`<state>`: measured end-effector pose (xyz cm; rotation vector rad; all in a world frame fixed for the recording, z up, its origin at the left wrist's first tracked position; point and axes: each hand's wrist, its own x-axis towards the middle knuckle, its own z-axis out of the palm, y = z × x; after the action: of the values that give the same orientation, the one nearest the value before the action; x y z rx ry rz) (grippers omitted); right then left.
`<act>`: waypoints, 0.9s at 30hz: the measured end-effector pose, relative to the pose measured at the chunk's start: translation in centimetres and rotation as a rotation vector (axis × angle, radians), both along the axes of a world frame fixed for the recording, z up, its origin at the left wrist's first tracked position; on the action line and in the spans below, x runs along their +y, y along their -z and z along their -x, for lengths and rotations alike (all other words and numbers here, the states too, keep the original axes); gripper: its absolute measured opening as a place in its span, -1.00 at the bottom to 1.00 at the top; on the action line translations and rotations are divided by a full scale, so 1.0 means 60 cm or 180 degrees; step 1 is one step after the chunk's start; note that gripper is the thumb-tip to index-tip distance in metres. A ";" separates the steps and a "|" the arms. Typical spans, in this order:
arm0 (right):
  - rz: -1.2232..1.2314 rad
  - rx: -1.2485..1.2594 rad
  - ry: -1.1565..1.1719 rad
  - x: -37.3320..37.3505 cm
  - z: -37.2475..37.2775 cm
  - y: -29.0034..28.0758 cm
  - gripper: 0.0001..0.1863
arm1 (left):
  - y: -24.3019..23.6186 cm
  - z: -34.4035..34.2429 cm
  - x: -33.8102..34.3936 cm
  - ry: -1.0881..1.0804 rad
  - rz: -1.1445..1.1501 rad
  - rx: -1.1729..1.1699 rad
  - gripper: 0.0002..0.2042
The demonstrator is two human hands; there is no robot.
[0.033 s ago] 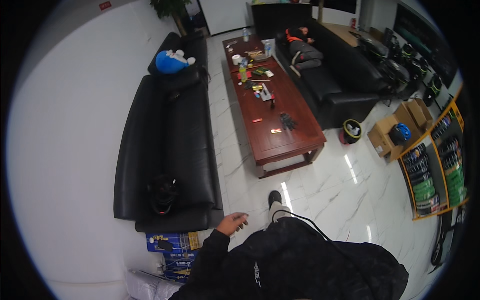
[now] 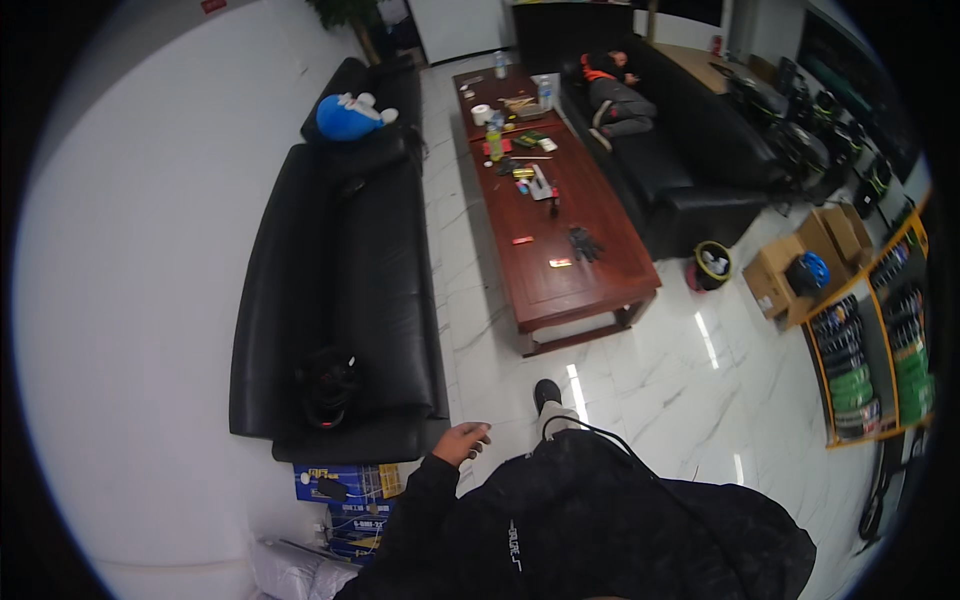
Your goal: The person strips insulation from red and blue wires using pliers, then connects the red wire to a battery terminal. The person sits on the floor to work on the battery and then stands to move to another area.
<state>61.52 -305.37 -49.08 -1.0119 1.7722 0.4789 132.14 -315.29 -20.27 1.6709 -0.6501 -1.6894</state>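
My left hand [image 2: 462, 443] hangs above the tiled floor by the near end of a black sofa [image 2: 385, 330]. Its fingers are loosely stretched out, and nothing shows in them. My right hand is out of sight; only the dark jacket [image 2: 620, 510] shows on that side, with a black cord [image 2: 612, 437] looping across its front. A dark red wooden table [image 2: 590, 285] stands ahead. On it lie a dark glove [image 2: 584, 244], a small red packet [image 2: 560, 263] and, farther back, bottles and a white roll [image 2: 481, 114].
A black helmet [image 2: 326, 388] sits on the left sofa, with blue boxes [image 2: 335, 484] beside its end. A person [image 2: 622, 100] lies on the right sofa [image 2: 690, 160]. Right of the table stand a bin [image 2: 709, 266], cardboard boxes [image 2: 775, 272] and a shelf of tyres [image 2: 850, 360].
The view has shifted slightly, so the table and sofas sit a little farther right. My left hand has moved very slightly left and up in the picture.
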 end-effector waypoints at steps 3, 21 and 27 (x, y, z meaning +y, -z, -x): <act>0.0517 -0.0084 -0.1779 -0.192 -0.099 0.005 -0.45 | 0.161 -0.119 -0.029 -0.1897 -0.0280 0.1469 -0.67; 0.3263 -0.1696 0.0345 -1.489 -1.160 -0.287 -0.46 | 0.283 -0.620 -0.235 -0.0071 -0.1710 -0.1398 -0.74; 0.2858 -0.1881 0.2013 -1.586 -1.140 -0.253 -0.59 | 0.230 -0.948 -0.531 0.0183 -0.1689 -0.1561 -0.75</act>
<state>129.91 -400.52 -33.91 -0.9404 1.6115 -0.9975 189.00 -347.12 -34.08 2.5094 -0.4902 -1.5832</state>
